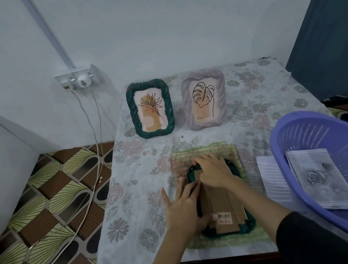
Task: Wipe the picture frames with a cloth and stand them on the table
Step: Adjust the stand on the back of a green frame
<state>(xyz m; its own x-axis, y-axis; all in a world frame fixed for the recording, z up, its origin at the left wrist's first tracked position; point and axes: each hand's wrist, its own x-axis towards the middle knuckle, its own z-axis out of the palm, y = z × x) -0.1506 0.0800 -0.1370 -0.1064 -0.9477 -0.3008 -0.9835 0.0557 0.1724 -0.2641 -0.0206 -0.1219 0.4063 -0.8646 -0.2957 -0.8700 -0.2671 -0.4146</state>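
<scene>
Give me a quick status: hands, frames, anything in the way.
Left hand and right hand on face-down green frame, lying on cloth. Dark green frame and lilac frame already standing. Purple basket at right, clear of work.

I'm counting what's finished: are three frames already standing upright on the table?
No: only the dark green frame and lilac frame stand; the third frame lies face down on the cloth.
</scene>
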